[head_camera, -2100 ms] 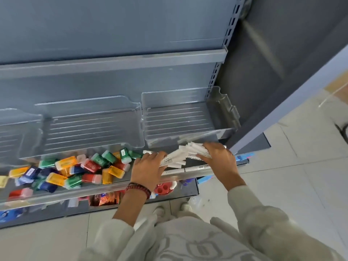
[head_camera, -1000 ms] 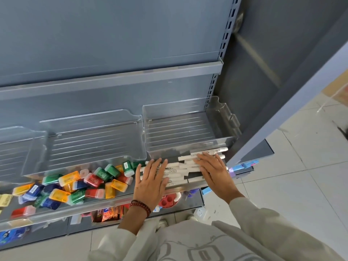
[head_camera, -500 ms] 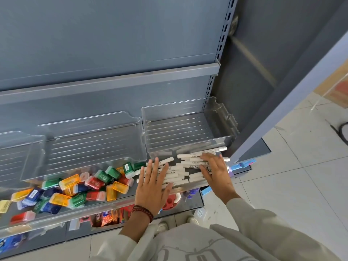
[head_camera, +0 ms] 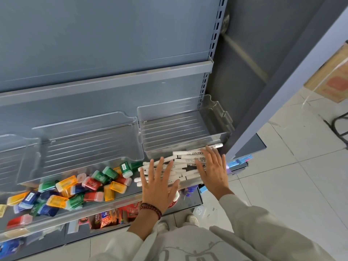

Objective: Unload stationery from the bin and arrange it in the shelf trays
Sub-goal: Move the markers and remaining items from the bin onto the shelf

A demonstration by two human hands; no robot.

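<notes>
Places here are given against the clear right-hand tray [head_camera: 175, 129], which stands on the shelf with nothing in it. Well to its left and lower, a loose heap of small coloured boxes [head_camera: 75, 187] lies behind the shelf's front rail [head_camera: 94, 210], below the wider middle tray [head_camera: 90, 140]. Just below the right-hand tray's left corner is the left hand [head_camera: 160, 185]. It is flat, palm down, fingers straight and fanned, laid over the left ends of the white marker pens [head_camera: 185, 162] and gripping nothing. The pens lie directly in front of and below that tray, side by side in a rough raft. Most run left to right, some are skewed, and one pokes out toward the tray's right corner. Below the tray's right half the right hand [head_camera: 212, 170] is likewise spread flat over the pens' right ends, holding none.

By their look the pens are light, stiff and smooth-barrelled, so they should roll and fan apart readily under a flat palm. Squaring them by pressing inward on both ends, then closing the fingers round the middle of a bundle, seems the sound hold. Taken by one end, a bunch would likely splay and shed pens over the rail
</notes>
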